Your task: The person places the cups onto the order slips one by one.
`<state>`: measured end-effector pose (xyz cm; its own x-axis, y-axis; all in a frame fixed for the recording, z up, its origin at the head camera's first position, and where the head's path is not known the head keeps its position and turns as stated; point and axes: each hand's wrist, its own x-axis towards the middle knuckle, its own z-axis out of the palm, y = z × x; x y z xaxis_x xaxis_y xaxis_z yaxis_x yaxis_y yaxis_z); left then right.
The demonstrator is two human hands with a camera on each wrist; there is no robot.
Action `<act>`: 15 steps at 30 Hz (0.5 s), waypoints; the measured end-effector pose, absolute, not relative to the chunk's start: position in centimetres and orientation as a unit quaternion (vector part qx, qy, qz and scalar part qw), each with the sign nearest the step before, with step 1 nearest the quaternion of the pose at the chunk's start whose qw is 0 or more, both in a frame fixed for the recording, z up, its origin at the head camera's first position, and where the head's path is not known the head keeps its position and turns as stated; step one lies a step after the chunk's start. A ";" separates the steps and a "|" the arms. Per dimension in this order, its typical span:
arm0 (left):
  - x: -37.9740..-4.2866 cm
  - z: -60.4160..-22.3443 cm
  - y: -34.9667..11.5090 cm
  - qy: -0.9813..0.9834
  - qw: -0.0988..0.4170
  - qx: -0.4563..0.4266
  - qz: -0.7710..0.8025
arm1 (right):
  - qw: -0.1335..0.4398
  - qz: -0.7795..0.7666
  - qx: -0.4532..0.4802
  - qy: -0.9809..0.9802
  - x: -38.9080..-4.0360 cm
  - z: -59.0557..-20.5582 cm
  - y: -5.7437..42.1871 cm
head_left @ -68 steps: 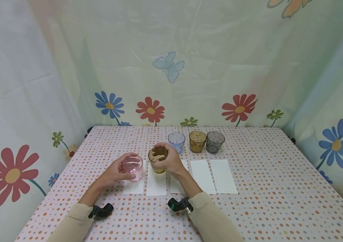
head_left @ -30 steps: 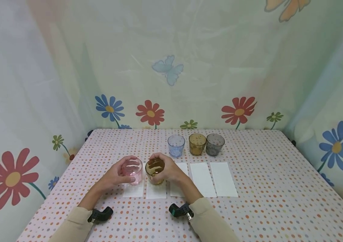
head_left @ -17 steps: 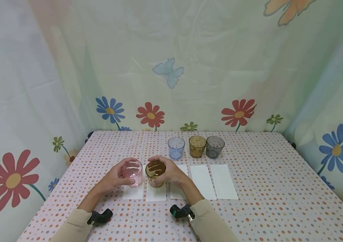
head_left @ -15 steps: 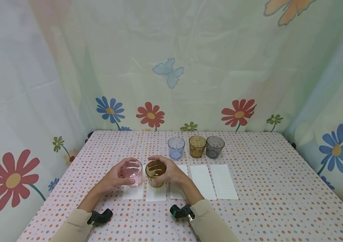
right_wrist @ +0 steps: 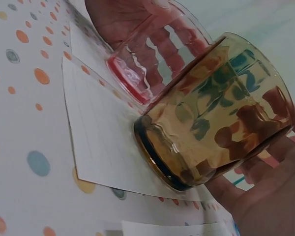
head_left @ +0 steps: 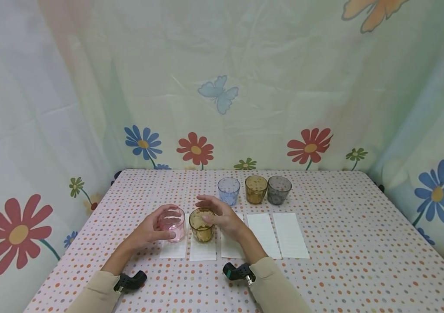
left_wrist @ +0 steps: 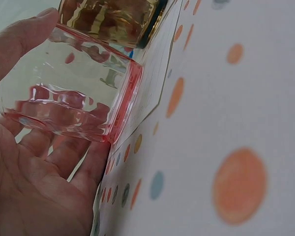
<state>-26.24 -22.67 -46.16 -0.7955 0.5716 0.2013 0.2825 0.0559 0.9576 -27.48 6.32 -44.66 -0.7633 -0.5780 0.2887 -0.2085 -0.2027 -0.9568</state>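
Note:
A pink clear glass [head_left: 178,230] stands upright on the leftmost white paper strip [head_left: 172,253]. My left hand [head_left: 149,228] grips it from the left, thumb in front and fingers round its far side. Beside it, an amber glass [head_left: 202,234] stands on the second paper strip [head_left: 203,254]. My right hand [head_left: 227,219] lies at the amber glass's right, fingers loosely spread and thumb over the rim. In the right wrist view, the amber glass [right_wrist: 211,118] rests with its base on the paper, its far side backed by relaxed fingers.
At the back stand a blue glass [head_left: 228,193], another amber glass [head_left: 255,191] and a grey glass [head_left: 279,191]. More paper strips [head_left: 262,234] lie right of my right hand on the dotted tablecloth [head_left: 347,243]. A floral curtain [head_left: 253,121] surrounds the table.
My right hand brought the amber glass nearer and down beside the pink one, then loosened its hold and shifted slightly right. The left hand stays on the pink glass.

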 end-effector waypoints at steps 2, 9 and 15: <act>-26.2 -46.2 -22.7 0.715 0.117 0.298 0.621 | 0.132 -0.710 -0.316 0.616 -27.4 -44.6 6.4; -26.2 -46.2 -22.7 0.720 0.114 0.295 0.618 | 0.138 -0.699 -0.303 0.633 -27.3 -44.3 6.5; -26.3 -46.1 -22.7 0.710 0.112 0.308 0.623 | 0.092 -0.694 -0.289 0.653 -27.4 -43.2 6.8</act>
